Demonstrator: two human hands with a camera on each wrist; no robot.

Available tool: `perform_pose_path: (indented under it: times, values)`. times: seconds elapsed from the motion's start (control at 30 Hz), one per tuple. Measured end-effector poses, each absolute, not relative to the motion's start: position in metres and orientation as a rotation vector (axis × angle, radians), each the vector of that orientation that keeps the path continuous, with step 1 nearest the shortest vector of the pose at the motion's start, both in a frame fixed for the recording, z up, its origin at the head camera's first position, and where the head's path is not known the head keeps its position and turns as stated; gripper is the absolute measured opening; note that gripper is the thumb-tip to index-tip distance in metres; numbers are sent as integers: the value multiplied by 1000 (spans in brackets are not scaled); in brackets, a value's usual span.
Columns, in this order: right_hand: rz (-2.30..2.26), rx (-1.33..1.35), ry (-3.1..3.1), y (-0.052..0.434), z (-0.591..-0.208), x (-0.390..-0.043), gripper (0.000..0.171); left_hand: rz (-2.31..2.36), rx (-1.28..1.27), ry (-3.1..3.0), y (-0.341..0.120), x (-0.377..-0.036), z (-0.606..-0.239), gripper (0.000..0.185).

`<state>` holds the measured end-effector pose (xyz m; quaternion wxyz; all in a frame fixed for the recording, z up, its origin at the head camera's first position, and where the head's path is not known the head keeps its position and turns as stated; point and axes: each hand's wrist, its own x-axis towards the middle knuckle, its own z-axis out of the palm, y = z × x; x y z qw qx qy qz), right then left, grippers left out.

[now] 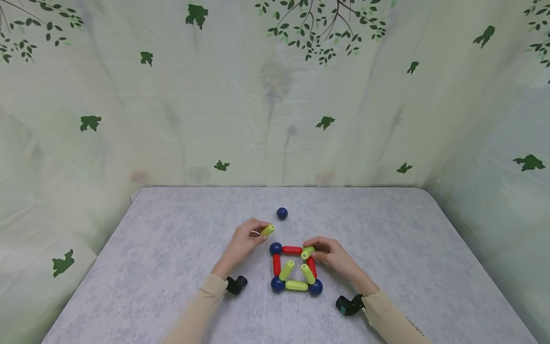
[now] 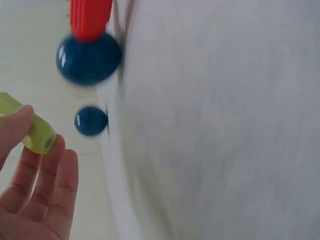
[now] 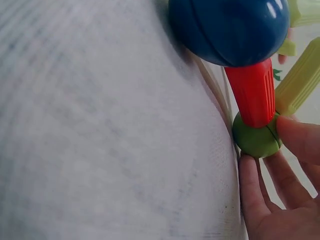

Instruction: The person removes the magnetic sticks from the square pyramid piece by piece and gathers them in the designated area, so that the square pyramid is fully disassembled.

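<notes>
My left hand (image 1: pixel 242 242) pinches a yellow-green magnetic rod (image 1: pixel 268 230) between thumb and fingers, held above the table behind the frame's far left corner. The frame is a square of rods and balls: blue balls (image 1: pixel 278 284) at three corners, red rods (image 1: pixel 292 250) on three sides, a yellow-green rod (image 1: pixel 296 285) in front. At the far right corner, my right hand (image 1: pixel 333 255) grips a green ball (image 3: pixel 254 139) with thumb and fingers; a yellow-green rod (image 1: pixel 307 253) rises from it. Two more yellow-green rods (image 1: pixel 286 270) stand on the front balls, leaning in the head view.
A loose blue ball (image 1: pixel 281 213) lies on the grey table (image 1: pixel 193 215) behind the frame. A hanging cloth (image 1: pixel 240 95) with leaf prints closes off the back and sides. Black wrist cameras (image 1: pixel 350 305) stick out from both sleeves.
</notes>
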<state>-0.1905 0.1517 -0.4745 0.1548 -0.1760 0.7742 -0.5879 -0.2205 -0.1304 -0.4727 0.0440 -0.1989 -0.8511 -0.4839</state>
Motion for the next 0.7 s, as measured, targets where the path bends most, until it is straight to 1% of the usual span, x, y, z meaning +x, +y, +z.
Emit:
perform_pose_path:
  times: [0.17, 0.37, 0.5, 0.7]
  values:
    - [-1666, -501, 2209, 151, -460, -184, 28, -1360, -462, -2680, -157, -241, -471, 29]
    - [-1640, -500, 2229, 151, -458, -183, 30, -1225, -380, -2804, -186, -268, -472, 20]
    - [-1645, -500, 2230, 151, -459, -184, 29, -1193, -352, -2862, -196, -281, -472, 21]
    - [-1644, -500, 2227, 150, -459, -185, 29, -1144, -362, -2898, -202, -292, -474, 21]
